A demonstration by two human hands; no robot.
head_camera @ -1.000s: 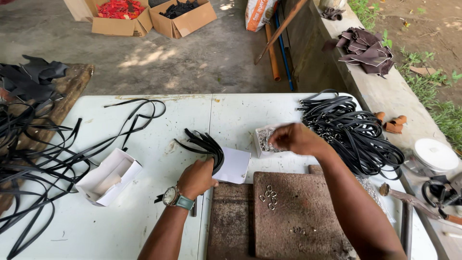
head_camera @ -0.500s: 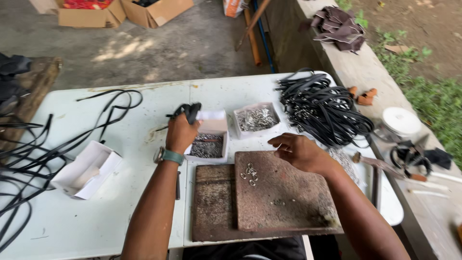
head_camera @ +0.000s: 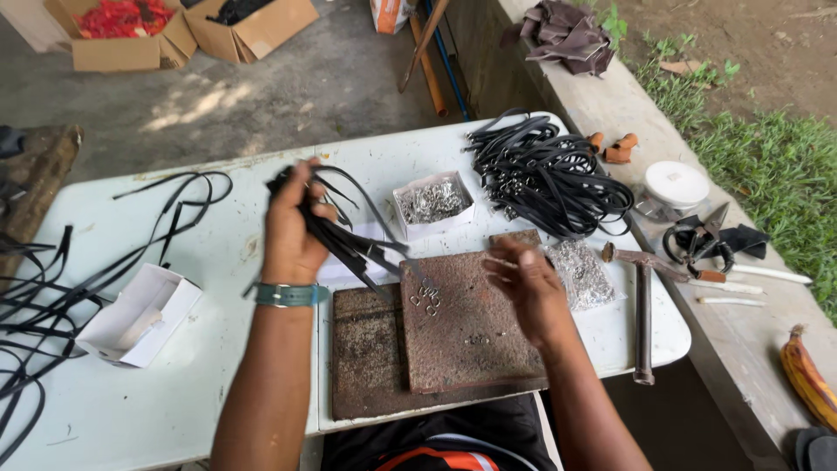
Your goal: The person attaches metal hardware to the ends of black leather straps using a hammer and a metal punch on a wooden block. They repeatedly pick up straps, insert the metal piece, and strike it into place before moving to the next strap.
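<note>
Left hand (head_camera: 292, 231) is raised above the white table (head_camera: 200, 375), fingers wrapped tight around a bundle of black straps (head_camera: 349, 235). The strap ends fan out down and to the right, toward the stone slab. A teal wristband (head_camera: 288, 295) sits on that wrist.

Right hand (head_camera: 532, 288) hovers over the right part of the reddish stone slab (head_camera: 462, 340), fingers curled, thumb and forefinger pinched near the slab's upper right corner — cannot tell if anything is held between them, too small to resolve.

On the slab: a small cluster of metal rings (head_camera: 427, 299) near the upper left, just below the strap ends, plus a few more specks mid-slab. A darker slab (head_camera: 366, 358) lies under it, poking out on the left.

Around the work area:
- small white box of metal fittings (head_camera: 433, 202), behind the slab
- clear bag of fittings (head_camera: 582, 272), just right of the right hand
- large heap of black straps with hardware (head_camera: 549, 179), back right of the table
- hammer (head_camera: 643, 305) at the right edge, handle pointing toward the person
- open white carton (head_camera: 139, 314) on the left, with loose black strips (head_camera: 52, 296) strewn beside it

Off the table, on the concrete ledge to the right — a white spool (head_camera: 676, 183), shears (head_camera: 706, 240), a banana (head_camera: 806, 375).
</note>
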